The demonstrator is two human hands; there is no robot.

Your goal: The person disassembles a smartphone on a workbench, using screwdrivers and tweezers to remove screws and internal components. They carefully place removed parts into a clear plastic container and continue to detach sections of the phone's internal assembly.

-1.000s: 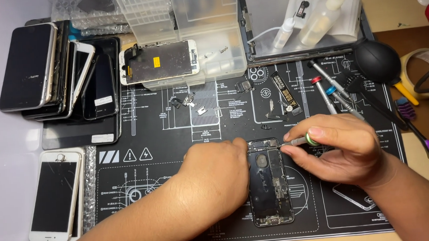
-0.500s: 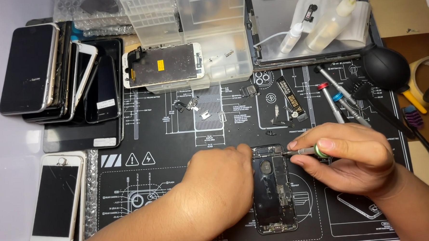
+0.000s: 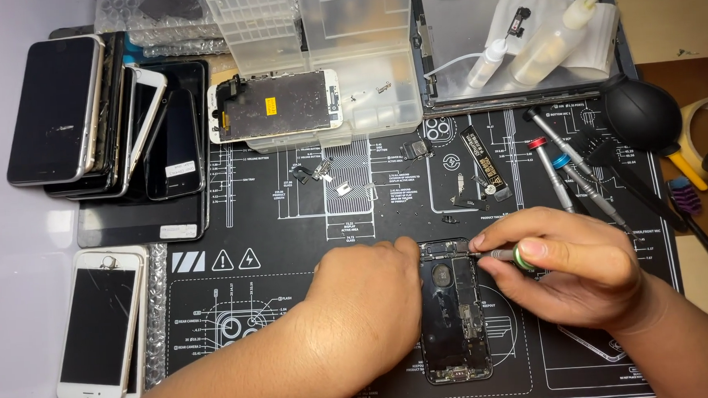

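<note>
Phones [image 3: 88, 115] are lying stacked at the far left edge of the bench, and a white phone with a cracked screen [image 3: 101, 325] is sitting below them, just beside the black repair mat [image 3: 276, 234]. A detached display assembly [image 3: 274, 105] is resting face down across the mat's upper edge, touching a clear parts organiser [image 3: 347, 32]. Small metal brackets [image 3: 329, 176] are lying loose on the mat beneath it.

Left hand [image 3: 366, 294] is lying curled, fingers drawn in, against the left side of the opened phone chassis [image 3: 453, 314], pressing it to the mat. The chassis is lying flat near the mat's lower centre, internals facing up.

Right hand [image 3: 568, 269] is pinching a small screwdriver [image 3: 500, 255] between thumb and fingertips; the tip is meeting the top right corner of the chassis.

Further right, two spare screwdrivers [image 3: 564, 174] are lying on the mat, and a black air blower bulb [image 3: 643, 115] is sitting at its upper right corner.
</note>
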